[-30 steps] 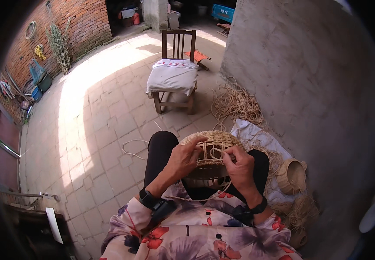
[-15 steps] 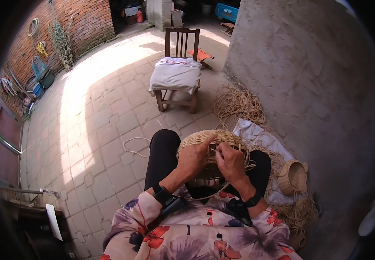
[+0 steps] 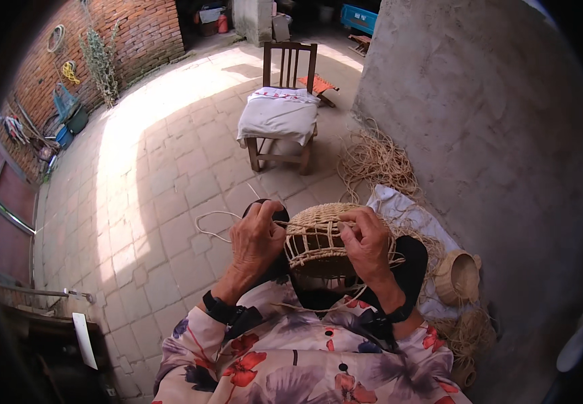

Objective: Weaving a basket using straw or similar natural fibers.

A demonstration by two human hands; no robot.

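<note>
A partly woven straw basket (image 3: pixel 310 246) rests in my lap between my knees, its far side densely woven and its near side an open lattice. My left hand (image 3: pixel 256 239) is off the basket's left side, fingers closed around a strand of straw cord (image 3: pixel 297 223) that runs taut across to the basket. On the basket's right part, my right hand (image 3: pixel 367 246) pinches at the weave with thumb and forefinger. What exactly lies between those fingertips is too small to tell, but they press on the basket. A loose cord loop (image 3: pixel 212 214) trails on the ground beyond my left hand.
Ahead stands a wooden chair (image 3: pixel 290 64) with a white cloth (image 3: pixel 278 118) over its seat. On my right, coiled straw cord (image 3: pixel 375 161), a white sheet (image 3: pixel 399 202) and a small woven basket (image 3: pixel 456 276) lie along a grey wall (image 3: pixel 487 121). An orange folding stool (image 3: pixel 320 84) is behind the chair.
My left hand has moved left from the basket, drawing the strand out taut. My right hand stays at the basket, slightly higher. More of the open lattice now shows.
</note>
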